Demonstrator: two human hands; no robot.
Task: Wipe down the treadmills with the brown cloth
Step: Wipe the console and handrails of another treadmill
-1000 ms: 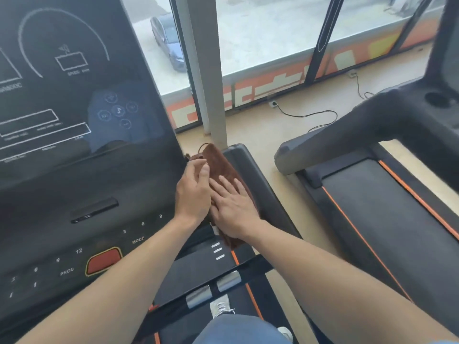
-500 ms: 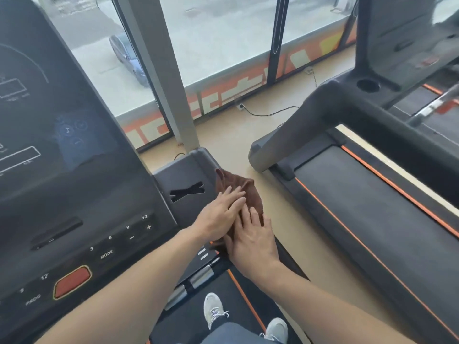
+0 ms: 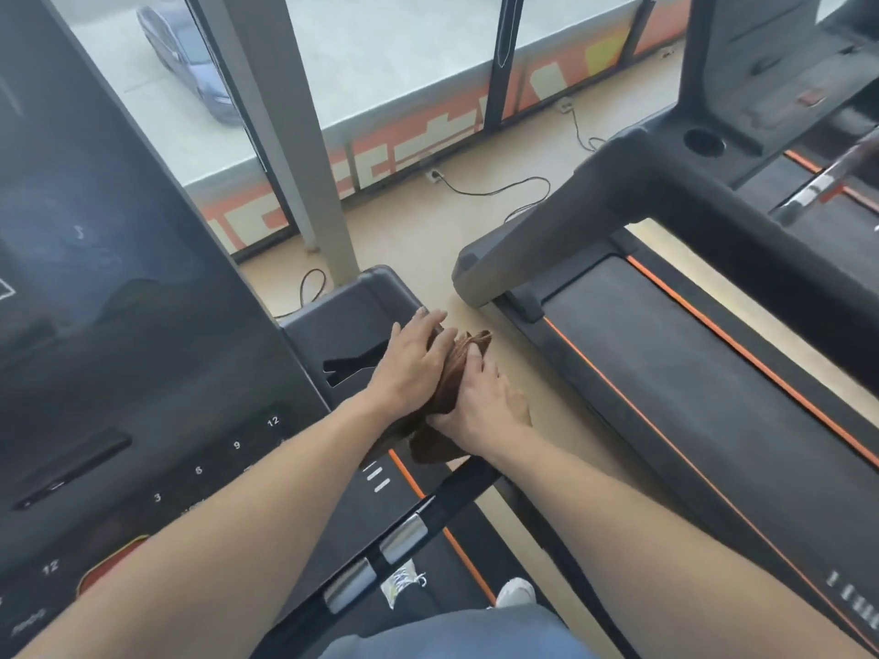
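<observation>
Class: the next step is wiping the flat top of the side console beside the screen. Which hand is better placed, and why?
Probably the left hand: it lies flat on the side console over the brown cloth. The right hand sits at the outer edge.

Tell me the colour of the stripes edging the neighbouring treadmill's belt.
Orange stripes, clearest in the head view.

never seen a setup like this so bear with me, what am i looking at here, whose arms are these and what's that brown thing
The picture comes from a camera worn on a person's head, looking down, so the two bare arms are the wearer's own. They stand on a treadmill whose dark console fills the left side. Both hands press a brown cloth against the console's right arm: the left hand lies flat on top, the right hand wraps round it from the side. A second treadmill stands to the right, and windows lie ahead.
</observation>
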